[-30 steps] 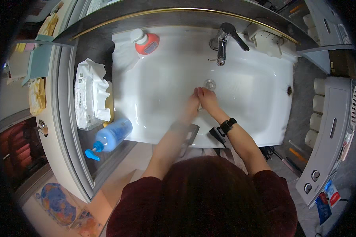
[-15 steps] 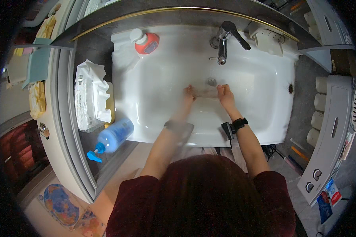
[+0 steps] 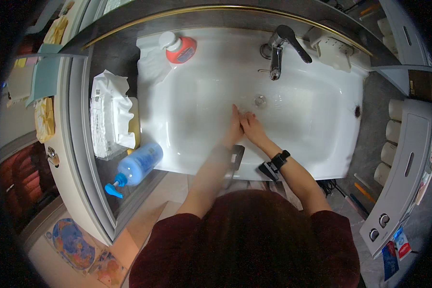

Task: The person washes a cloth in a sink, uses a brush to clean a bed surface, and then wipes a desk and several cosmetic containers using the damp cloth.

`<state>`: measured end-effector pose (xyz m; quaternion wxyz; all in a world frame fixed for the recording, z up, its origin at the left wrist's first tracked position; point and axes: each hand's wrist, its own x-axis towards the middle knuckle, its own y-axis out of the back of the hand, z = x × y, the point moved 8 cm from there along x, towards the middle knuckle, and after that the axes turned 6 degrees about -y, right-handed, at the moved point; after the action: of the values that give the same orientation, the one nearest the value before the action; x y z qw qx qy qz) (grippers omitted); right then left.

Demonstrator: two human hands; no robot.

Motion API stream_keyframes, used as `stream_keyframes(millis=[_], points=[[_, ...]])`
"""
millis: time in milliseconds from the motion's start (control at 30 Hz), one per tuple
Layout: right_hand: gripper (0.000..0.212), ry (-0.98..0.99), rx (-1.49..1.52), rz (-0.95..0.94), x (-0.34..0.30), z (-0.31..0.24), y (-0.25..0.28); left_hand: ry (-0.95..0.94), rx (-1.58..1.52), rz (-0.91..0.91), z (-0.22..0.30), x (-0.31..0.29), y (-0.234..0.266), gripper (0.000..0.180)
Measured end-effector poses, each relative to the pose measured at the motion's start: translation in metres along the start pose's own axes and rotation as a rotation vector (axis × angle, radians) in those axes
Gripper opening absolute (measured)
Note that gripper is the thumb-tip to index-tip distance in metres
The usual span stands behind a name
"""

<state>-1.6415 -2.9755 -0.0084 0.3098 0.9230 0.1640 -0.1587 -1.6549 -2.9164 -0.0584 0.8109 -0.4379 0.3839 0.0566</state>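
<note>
My left hand is in the white sink, its fingers stretched away from me and slightly smeared by motion. Against it, on the palm side, lies my right hand, with bent fingers whose tips are hidden where the two meet. I see no object between them. Just beyond the hands is the round drain. Above that, a chrome faucet points down into the basin. A dark band with a black device is on my right wrist; the left one is blurred.
A red bottle with a white pump stands on the sink's far left rim. Left of the basin lie a white pack of wipes and a blue pump bottle. A white soap holder sits far right, a grey shelf unit nearer.
My hands, apart half a second ago with a faint streak between them, have come together. The right hand moved left and slightly nearer; the left hand's fingers have straightened. The view shifted slightly.
</note>
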Motion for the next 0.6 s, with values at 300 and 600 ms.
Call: stream_keyframes(millis=[300, 600], points=[[0.033, 0.092, -0.011, -0.028, -0.011, -0.053, 0.008, -0.012, 0.137, -0.046, 0.004, 0.020, 0.044, 0.045], [0.028, -0.134, -0.183, 0.288, 0.001, 0.046, 0.057, 0.042, 0.428, 0.161, 0.023, -0.007, 0.028, 0.043]])
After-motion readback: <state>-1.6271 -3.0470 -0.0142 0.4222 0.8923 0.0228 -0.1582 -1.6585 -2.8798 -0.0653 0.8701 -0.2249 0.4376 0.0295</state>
